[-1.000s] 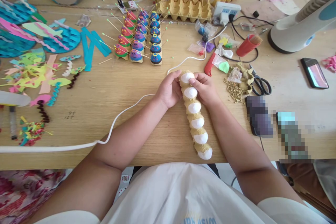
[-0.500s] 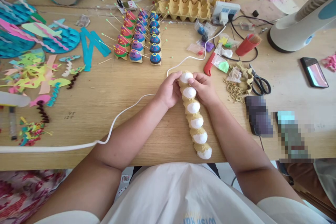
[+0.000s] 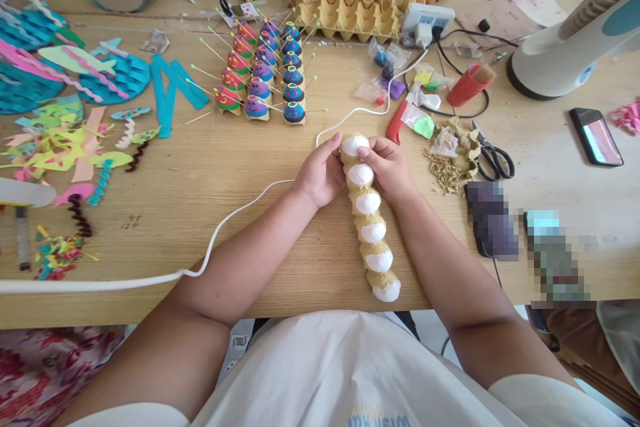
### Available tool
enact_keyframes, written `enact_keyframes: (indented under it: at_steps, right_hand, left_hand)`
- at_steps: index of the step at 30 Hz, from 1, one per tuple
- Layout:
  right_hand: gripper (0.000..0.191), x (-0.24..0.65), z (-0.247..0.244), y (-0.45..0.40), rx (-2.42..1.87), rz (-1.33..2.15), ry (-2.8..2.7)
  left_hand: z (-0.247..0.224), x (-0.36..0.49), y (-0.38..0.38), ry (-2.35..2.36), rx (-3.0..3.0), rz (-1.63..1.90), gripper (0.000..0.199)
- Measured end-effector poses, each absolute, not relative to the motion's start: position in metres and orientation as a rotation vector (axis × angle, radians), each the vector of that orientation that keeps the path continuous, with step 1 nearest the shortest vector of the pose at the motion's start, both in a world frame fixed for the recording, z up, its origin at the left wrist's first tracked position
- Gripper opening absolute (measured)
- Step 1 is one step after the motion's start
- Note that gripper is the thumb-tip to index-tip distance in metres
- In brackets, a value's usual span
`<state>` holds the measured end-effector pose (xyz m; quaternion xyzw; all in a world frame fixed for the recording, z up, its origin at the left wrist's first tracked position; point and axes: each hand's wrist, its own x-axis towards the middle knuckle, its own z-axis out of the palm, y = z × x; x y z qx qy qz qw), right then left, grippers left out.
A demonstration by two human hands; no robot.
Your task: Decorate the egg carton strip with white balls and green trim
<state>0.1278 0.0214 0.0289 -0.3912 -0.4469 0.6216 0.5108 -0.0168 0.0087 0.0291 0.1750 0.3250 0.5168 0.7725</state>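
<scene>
A long strip of egg carton point(image 3: 371, 219) lies in front of me, each bump capped with smooth white clay. My left hand point(image 3: 320, 175) grips its far end from the left, fingers curled underneath and partly hidden. From the right, my right hand point(image 3: 386, 167) closes on the same end, its thumb by the second white cap. The near end points toward my body, close to the table edge. Farther off stand three rows of painted egg carton caterpillars point(image 3: 261, 70) with faces and thin green-tipped sticks as feelers.
A white cable point(image 3: 235, 210) runs across my left forearm to a power strip point(image 3: 427, 17). On the right are scissors point(image 3: 495, 159), clay bags point(image 3: 420, 121), a red cutter point(image 3: 397, 123) and phones point(image 3: 596, 137). Paper scraps point(image 3: 65, 147) cover the left; egg trays point(image 3: 350, 0) stand behind.
My left thumb has lifted slightly off the strip's far end. The strip and my right hand stay nearly where they were; the whole view has shifted a little.
</scene>
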Motion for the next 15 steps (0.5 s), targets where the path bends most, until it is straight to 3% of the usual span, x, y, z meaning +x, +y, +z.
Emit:
enact_keyframes:
  at_steps: [5,15]
  right_hand:
    - [0.05,0.129,0.0353,0.0194,-0.883,1.678,-0.933]
    - [0.02,0.129,0.0387,0.0188,-0.883,1.931,-0.613]
  left_hand:
    - [0.0245,-0.0125,0.0094,0.698,0.425,1.122,0.035]
    - [0.0209,-0.0106,0.0049,0.65,0.515,1.086,0.043]
